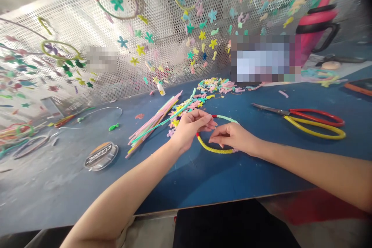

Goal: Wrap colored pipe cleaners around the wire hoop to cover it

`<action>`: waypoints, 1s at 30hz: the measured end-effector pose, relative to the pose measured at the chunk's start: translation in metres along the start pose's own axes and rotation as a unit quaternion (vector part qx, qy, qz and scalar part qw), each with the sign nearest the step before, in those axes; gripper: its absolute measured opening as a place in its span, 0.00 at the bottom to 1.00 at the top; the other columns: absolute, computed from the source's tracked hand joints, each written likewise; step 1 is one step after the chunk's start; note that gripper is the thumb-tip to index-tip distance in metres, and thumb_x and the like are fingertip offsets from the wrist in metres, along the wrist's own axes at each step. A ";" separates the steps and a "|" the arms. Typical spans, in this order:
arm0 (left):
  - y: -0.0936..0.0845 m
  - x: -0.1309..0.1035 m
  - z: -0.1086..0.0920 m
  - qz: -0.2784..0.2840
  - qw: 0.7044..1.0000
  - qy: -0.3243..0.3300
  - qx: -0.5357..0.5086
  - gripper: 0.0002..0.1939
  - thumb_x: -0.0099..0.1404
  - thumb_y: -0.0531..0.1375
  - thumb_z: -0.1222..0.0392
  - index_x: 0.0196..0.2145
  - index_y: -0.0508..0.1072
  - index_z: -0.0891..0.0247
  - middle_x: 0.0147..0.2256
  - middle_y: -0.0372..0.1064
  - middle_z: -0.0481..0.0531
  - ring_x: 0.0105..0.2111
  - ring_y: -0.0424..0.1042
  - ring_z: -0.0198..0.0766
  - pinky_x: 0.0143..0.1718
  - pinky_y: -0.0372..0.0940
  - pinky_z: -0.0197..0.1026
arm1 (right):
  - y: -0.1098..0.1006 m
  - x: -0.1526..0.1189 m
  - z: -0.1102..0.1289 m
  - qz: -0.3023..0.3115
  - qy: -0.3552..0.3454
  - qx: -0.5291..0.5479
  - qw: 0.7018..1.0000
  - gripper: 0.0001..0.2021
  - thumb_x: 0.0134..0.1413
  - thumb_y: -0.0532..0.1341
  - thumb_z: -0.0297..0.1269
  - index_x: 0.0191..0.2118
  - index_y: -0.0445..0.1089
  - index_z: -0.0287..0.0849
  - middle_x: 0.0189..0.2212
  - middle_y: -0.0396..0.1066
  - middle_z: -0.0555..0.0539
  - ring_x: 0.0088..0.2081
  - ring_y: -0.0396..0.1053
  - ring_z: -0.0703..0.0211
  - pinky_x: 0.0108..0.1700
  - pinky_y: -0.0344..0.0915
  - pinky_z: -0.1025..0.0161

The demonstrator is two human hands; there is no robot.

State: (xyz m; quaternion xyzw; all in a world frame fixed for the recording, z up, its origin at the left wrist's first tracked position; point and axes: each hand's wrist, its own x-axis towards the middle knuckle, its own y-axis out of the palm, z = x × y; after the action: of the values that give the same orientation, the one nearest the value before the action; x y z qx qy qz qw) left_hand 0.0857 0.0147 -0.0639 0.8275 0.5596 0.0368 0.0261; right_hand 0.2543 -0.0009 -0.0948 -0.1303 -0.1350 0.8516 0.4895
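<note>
A ring [215, 149] wound in fuzzy yellow, red and pale mint lies low over the blue table. My left hand [194, 126] is closed in a pinch at its red part, covering the stretch between two red bits. My right hand [236, 138] reaches across the ring's right side with its fingers curled together inside the loop. Whatever its fingertips grip is too small to make out. Beside my left hand lies a bundle of pastel pipe cleaners [154, 122], next to small fuzzy flower shapes [175, 123].
Scissors [315, 120] with red and yellow handles lie at the right. A spool of clear line [101, 156] sits at the left. Behind are a small white bottle [161, 89], a heap of pastel pieces [216, 84], a pink tumbler [315, 33] and a perforated metal panel [162, 19].
</note>
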 end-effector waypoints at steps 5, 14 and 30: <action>0.000 0.004 0.001 -0.012 0.999 0.029 0.019 0.12 0.57 0.61 0.58 0.37 0.70 0.68 0.39 0.71 0.57 0.34 0.72 0.34 0.32 0.65 0.33 | -0.001 -0.001 -0.002 0.007 -0.019 -0.002 1.000 0.15 0.48 0.60 0.46 0.33 0.72 0.39 0.19 0.63 0.52 0.20 0.57 0.69 0.16 0.53 0.73; -0.007 -0.024 0.023 -0.107 0.978 0.040 0.174 0.19 0.52 0.64 0.53 0.39 0.65 0.62 0.37 0.66 0.48 0.18 0.56 0.20 0.17 0.52 0.27 | -0.003 0.001 -0.006 -0.001 -0.032 0.027 0.999 0.14 0.49 0.59 0.46 0.33 0.71 0.40 0.20 0.62 0.53 0.20 0.57 0.70 0.19 0.52 0.71; -0.001 -0.030 0.032 -0.034 0.987 -0.099 0.120 0.11 0.51 0.64 0.57 0.29 0.71 0.69 0.16 0.61 0.43 0.14 0.58 0.24 0.12 0.51 0.27 | -0.005 0.002 -0.009 -0.020 -0.033 0.006 0.999 0.12 0.52 0.57 0.45 0.31 0.68 0.40 0.21 0.62 0.53 0.20 0.57 0.69 0.19 0.53 0.71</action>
State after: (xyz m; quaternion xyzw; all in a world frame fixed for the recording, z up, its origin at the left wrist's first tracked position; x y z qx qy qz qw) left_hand 0.0761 -0.0128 -0.0973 0.8046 0.5825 -0.1143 -0.0170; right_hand 0.2603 0.0037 -0.1014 -0.0960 -0.1486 0.8461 0.5029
